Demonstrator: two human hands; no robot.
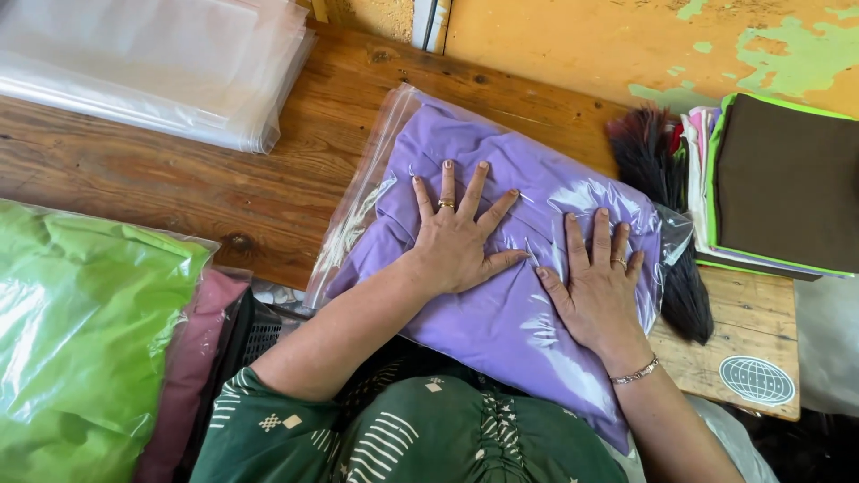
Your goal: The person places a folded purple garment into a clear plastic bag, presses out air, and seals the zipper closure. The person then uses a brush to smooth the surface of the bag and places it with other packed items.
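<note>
1. Peeling orange wall [626,45] with green patches backs a worn wooden bench [224,188], where my work lies.
2. Both hands rest flat, fingers spread wide, holding nothing: the left hand [458,237] and the right hand [598,286] press on the bagged purple garment [501,313], which lies in the middle of the bench, in its clear plastic bag.
3. To do this well, I judge that I should keep the palms flat and push from the middle outward toward the bag's open end, so the trapped air leaves and the fold stays even.
4. A dark feathery brush [658,170] touches the bag's right edge and could catch it.
5. Folded cloth stack [778,179] sits to the right; empty plastic bags [152,63] lie far left; a bagged green garment [80,331] and a maroon one [192,358] sit near left.
</note>
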